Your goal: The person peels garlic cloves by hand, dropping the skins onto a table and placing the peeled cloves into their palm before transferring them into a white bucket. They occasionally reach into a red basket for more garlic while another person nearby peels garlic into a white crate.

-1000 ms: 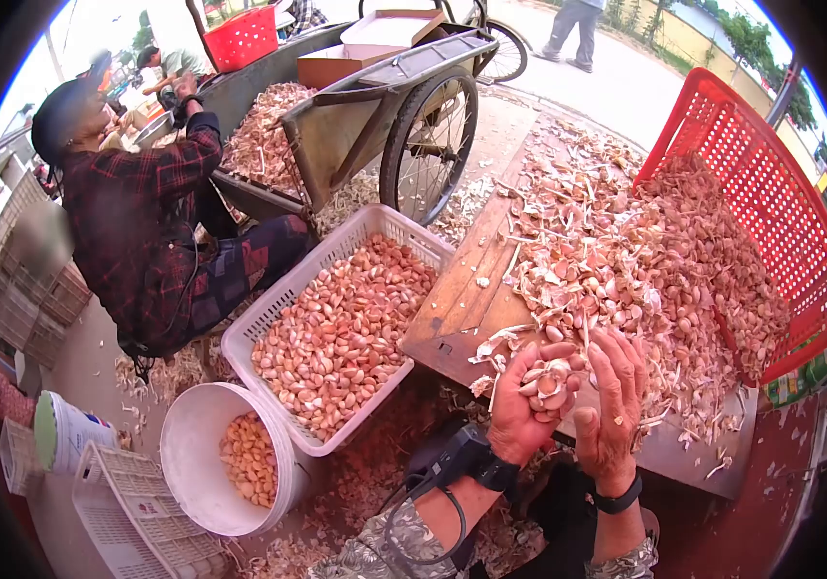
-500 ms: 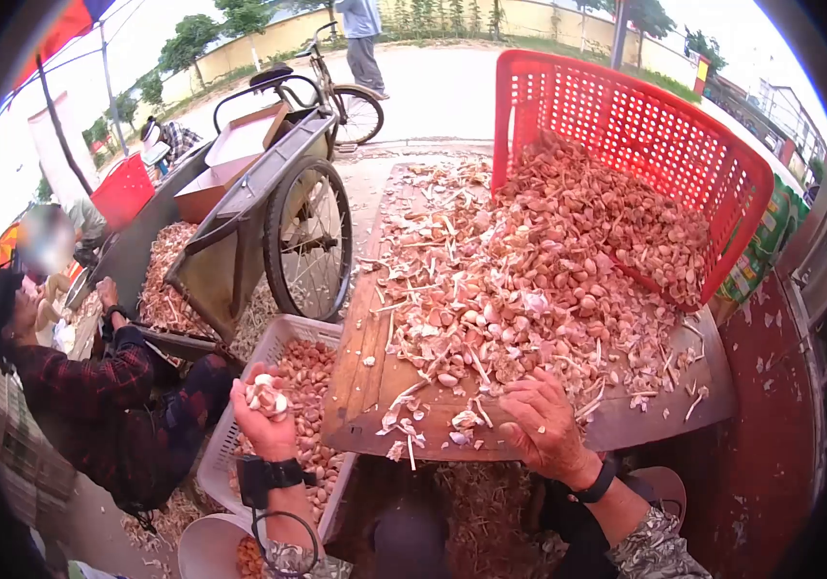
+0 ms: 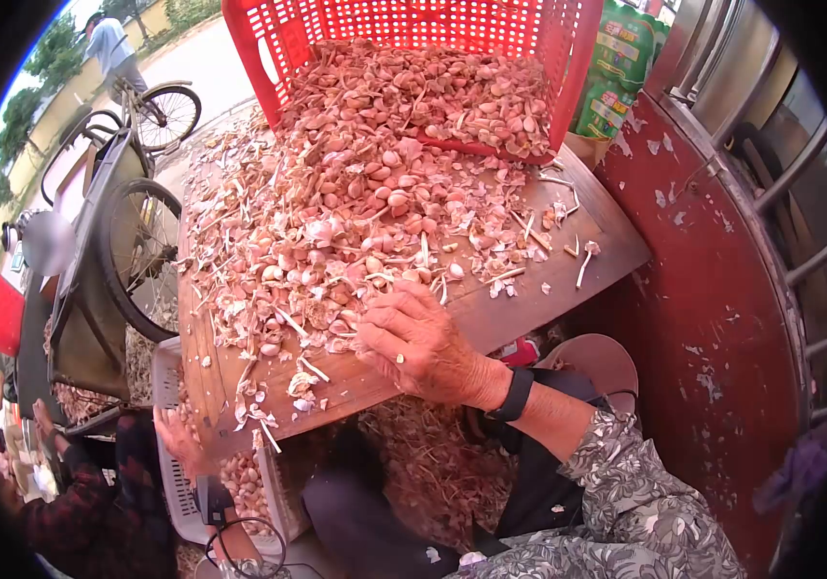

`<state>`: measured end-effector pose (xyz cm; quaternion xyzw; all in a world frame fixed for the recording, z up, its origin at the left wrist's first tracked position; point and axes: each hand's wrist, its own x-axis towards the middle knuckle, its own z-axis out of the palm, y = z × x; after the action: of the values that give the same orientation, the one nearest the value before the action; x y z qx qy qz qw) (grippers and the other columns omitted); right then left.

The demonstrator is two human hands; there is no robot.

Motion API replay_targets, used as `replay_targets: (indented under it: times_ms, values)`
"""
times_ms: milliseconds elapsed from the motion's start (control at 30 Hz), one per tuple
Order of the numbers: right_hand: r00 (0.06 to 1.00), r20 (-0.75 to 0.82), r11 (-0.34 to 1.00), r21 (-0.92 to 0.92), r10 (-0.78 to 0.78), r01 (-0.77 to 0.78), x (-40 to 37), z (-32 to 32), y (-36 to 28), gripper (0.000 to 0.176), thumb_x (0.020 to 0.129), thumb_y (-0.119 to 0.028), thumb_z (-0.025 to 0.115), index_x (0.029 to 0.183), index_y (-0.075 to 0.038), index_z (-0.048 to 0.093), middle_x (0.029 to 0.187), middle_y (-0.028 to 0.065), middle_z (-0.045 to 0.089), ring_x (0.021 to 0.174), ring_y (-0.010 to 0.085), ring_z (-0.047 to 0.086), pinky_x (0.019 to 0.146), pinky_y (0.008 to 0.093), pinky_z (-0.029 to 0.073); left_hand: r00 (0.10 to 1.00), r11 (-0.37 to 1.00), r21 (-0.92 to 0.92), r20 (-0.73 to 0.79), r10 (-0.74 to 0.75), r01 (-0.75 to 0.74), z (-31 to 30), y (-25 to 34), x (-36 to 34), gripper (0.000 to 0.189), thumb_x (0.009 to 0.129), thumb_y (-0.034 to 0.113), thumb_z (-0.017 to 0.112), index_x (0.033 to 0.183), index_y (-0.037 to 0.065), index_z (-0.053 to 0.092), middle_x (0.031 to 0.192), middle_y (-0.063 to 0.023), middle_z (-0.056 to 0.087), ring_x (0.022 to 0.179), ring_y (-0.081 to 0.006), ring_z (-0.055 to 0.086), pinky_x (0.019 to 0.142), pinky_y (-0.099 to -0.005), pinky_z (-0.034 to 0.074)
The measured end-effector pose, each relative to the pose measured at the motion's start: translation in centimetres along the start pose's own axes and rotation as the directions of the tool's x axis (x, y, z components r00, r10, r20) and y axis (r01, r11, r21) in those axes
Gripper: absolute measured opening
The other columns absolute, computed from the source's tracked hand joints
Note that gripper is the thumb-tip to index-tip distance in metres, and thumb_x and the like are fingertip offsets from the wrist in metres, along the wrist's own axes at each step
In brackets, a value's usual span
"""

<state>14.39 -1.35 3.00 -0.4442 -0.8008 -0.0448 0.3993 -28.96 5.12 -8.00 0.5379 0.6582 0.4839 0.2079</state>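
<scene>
My right hand [image 3: 423, 343] rests at the near edge of the wooden board [image 3: 549, 289], fingers bent and fingertips among garlic cloves and papery skins. What lies under those fingers is hidden. A loose heap of garlic cloves [image 3: 375, 188] spreads over the board from a tipped red plastic basket [image 3: 404, 21]. At the left, my left hand [image 3: 180, 439] hangs over a white plastic crate [image 3: 177, 492], somewhat blurred, with its fingers extended and no cloves visible in it. Garlic cloves [image 3: 248, 487] lie inside that crate.
A metal cart [image 3: 95, 318] with a spoked wheel [image 3: 138, 256] stands left of the board. Nearby sits a person in a plaid sleeve [image 3: 81, 497]. Green bottle packs [image 3: 611, 72] and a red panel [image 3: 693, 280] are at the right. Dry stalks [image 3: 442, 473] lie below the board.
My view has turned right. The garlic cloves seen in my left hand are gone from it, and that hand is now lower over the crate. My right hand reaches into the heap's near side.
</scene>
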Motion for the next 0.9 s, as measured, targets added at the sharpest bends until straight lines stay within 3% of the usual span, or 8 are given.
replay_targets:
  times_ms: [33,167,267,333,400,467,600,900]
  values:
    - [1.0,-0.007,1.0,0.001,0.005,-0.005,0.0,-0.7,0.9,0.023,0.074,-0.009,0.066,0.096,-0.003,0.06,0.098,0.0089,0.059,0.099,0.0263,0.055,0.096,0.0442,0.039,0.988,0.957,-0.26,-0.052,-0.143,0.125,-0.2,1.6,-0.2,0.054,0.096,0.033,0.046,0.139,0.004,0.033,0.139,-0.0163,0.04,0.128,-0.0285,0.038,0.105,-0.0445,0.03]
    - [0.93,-0.278,0.902,-0.289,0.241,-0.32,-1.5,-4.4,7.6,0.021,0.075,-0.003,0.062,0.095,-0.005,0.062,0.095,0.0112,0.061,0.089,0.0304,0.058,0.077,0.0406,0.047,0.989,0.991,-0.03,-0.074,0.131,-0.134,-0.4,7.8,-3.6,0.048,0.096,0.02,0.043,0.137,-0.004,0.033,0.14,-0.0173,0.039,0.129,-0.0278,0.037,0.106,-0.0369,0.029]
    - [0.899,-0.318,0.825,-0.386,0.3,-0.412,-2.3,-6.5,11.6,0.024,0.075,-0.01,0.061,0.099,-0.007,0.064,0.093,0.0119,0.059,0.088,0.0306,0.056,0.076,0.04,0.047,0.991,0.986,-0.098,-0.025,0.135,-0.137,1.5,14.1,-6.9,0.047,0.096,0.017,0.043,0.137,-0.003,0.033,0.142,-0.0204,0.034,0.132,-0.0274,0.033,0.108,-0.0375,0.028]
    - [0.829,-0.325,0.706,-0.435,0.456,-0.559,-2.3,-7.3,13.2,0.022,0.076,-0.01,0.059,0.097,-0.008,0.065,0.091,0.0136,0.058,0.087,0.0328,0.058,0.074,0.0413,0.048,0.987,0.986,-0.059,0.027,0.156,-0.154,2.9,16.8,-8.2,0.046,0.096,0.017,0.044,0.137,-0.003,0.034,0.142,-0.0192,0.035,0.132,-0.0271,0.034,0.108,-0.0369,0.028]
    - [0.812,-0.246,0.662,-0.48,0.529,-0.576,-2.5,-7.0,14.9,0.023,0.076,-0.014,0.06,0.098,-0.009,0.065,0.09,0.0137,0.058,0.087,0.0327,0.058,0.074,0.0421,0.048,0.981,0.985,-0.02,0.085,0.175,-0.173,4.7,18.7,-8.7,0.045,0.096,0.016,0.044,0.136,-0.003,0.036,0.141,-0.018,0.036,0.131,-0.0268,0.034,0.108,-0.0364,0.028]
    - [0.753,-0.115,0.61,-0.513,0.648,-0.604,-3.5,-5.6,16.6,0.027,0.077,-0.023,0.061,0.102,-0.013,0.066,0.09,0.014,0.057,0.087,0.0324,0.059,0.073,0.0442,0.049,0.975,0.948,-0.275,0.109,0.194,-0.158,6.9,19.7,-9.2,0.043,0.095,0.014,0.045,0.134,-0.003,0.038,0.14,-0.0163,0.037,0.13,-0.0261,0.037,0.108,-0.0367,0.028]
    - [0.741,-0.107,0.619,-0.477,0.663,-0.623,-3.3,-5.2,17.0,0.023,0.077,-0.023,0.063,0.098,-0.012,0.066,0.091,0.0146,0.058,0.087,0.0324,0.059,0.074,0.0448,0.048,0.946,0.925,-0.311,0.166,0.278,-0.217,10.1,22.9,-10.2,0.04,0.094,0.01,0.047,0.131,-0.005,0.041,0.138,-0.0163,0.039,0.126,-0.0254,0.042,0.107,-0.0385,0.031]
    - [0.794,-0.116,0.688,-0.436,0.597,-0.581,-3.6,-6.2,15.6,0.018,0.073,-0.016,0.065,0.089,-0.008,0.062,0.093,0.012,0.061,0.085,0.0325,0.06,0.074,0.0427,0.048,0.928,0.905,-0.406,0.271,0.254,-0.13,15.5,25.4,-12.4,0.04,0.092,0.01,0.05,0.129,-0.003,0.045,0.132,-0.0152,0.045,0.119,-0.0251,0.047,0.099,-0.0358,0.039]
